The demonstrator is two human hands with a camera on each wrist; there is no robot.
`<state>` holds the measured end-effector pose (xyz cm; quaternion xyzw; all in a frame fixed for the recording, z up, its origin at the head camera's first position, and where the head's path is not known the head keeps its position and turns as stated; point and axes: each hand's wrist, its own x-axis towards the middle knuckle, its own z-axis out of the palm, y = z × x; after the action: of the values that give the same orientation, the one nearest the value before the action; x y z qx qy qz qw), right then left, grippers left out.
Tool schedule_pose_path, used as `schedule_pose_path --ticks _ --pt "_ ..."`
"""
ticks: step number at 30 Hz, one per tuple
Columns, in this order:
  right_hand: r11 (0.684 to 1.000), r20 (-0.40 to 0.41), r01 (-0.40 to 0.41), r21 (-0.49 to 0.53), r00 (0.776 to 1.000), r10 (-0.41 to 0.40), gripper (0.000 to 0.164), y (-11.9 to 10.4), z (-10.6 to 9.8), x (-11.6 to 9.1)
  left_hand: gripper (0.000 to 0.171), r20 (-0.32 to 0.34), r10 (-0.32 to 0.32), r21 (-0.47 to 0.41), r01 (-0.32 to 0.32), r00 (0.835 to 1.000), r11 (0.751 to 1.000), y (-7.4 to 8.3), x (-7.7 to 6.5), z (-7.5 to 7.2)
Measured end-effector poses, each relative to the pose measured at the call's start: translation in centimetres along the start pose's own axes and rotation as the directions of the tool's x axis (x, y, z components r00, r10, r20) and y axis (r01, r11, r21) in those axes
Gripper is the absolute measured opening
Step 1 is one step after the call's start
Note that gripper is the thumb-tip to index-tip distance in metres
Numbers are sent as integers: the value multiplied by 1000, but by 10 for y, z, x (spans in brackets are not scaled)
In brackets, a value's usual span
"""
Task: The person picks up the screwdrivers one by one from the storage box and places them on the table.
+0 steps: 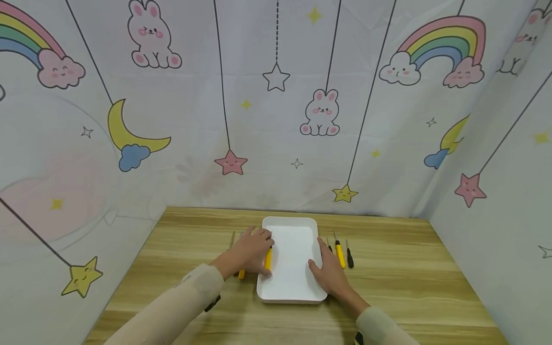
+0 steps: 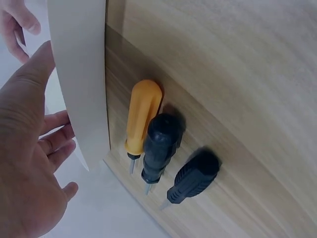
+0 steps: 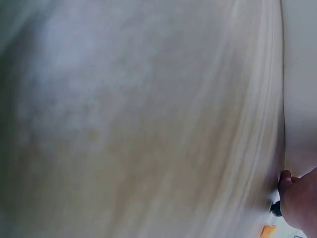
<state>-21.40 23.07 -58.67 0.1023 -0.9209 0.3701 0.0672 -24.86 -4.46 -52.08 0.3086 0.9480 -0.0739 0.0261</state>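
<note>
A white rectangular tray (image 1: pixel 291 258) lies between my two hands on the wooden table. My left hand (image 1: pixel 253 250) reaches over its left wall and holds a yellow-handled screwdriver (image 1: pixel 268 259) at the inner left side, thumb near the handle's end and fingers towards its dark collar. That screwdriver is hidden from the left wrist view. My right hand (image 1: pixel 329 269) grips the tray's right wall, thumb over the inside. Left of the tray lie a yellow screwdriver (image 2: pixel 143 116) and two black-handled screwdrivers, one beside it (image 2: pixel 161 144) and another farther out (image 2: pixel 194 176).
On the right, a yellow screwdriver (image 1: pixel 339 254) lies beside a black screwdriver (image 1: pixel 350 258), with another dark one partly behind my right hand. The wooden table (image 1: pixel 414 287) meets patterned curtains (image 1: pixel 276 134) at the back and sides.
</note>
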Motion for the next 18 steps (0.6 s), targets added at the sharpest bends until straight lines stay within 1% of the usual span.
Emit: schedule_pose_path --ticks 3,6,11,18 --pt "1000 1 2 5 1000 -2 76 0 0 0 94 -17 5 -23 -5 1000 1000 -3 -1 -4" --pt "1000 2 2 2 1000 -2 76 0 0 0 94 -35 5 -66 -7 999 998 -7 -3 -8" --pt "1000 1 6 0 1000 -6 77 0 0 0 92 -64 -5 -120 -3 998 993 -12 -7 -13" --pt "1000 -4 12 -2 1000 -12 77 -1 0 0 94 -79 -2 -151 -10 997 988 -16 -12 -22"
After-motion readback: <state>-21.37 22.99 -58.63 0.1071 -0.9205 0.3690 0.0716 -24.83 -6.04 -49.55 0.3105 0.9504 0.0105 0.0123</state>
